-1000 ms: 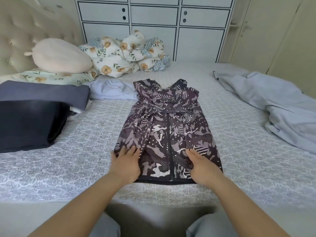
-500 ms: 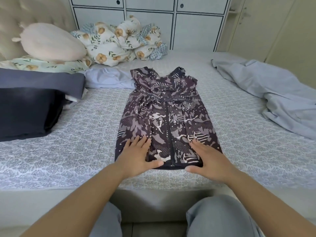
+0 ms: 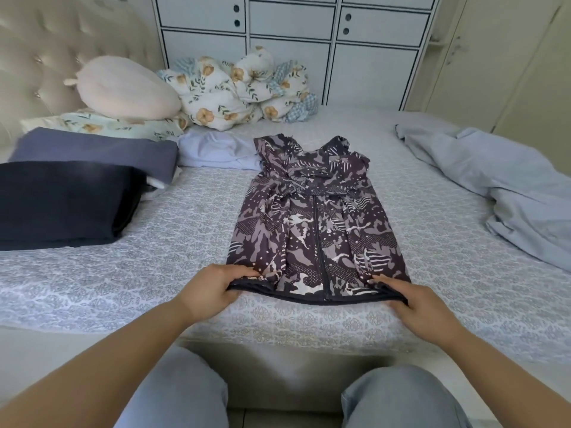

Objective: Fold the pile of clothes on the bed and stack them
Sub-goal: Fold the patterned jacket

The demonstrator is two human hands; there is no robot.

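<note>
No readable text, label or number shows anywhere.

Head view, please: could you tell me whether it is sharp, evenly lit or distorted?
Head view: soft, even daylight with no glare; the dress and both hands, left hand and right hand, are fairly sharp; wide-angle distortion bends the cabinet lines and stretches the forearms at the edges.

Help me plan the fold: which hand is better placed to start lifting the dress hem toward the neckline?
Neither clearly: both. The left hand pinches the hem's left corner of the dress, and the right hand holds the right corner. Their grips mirror each other, so lifting together looks likeliest to keep the hem straight.
</note>
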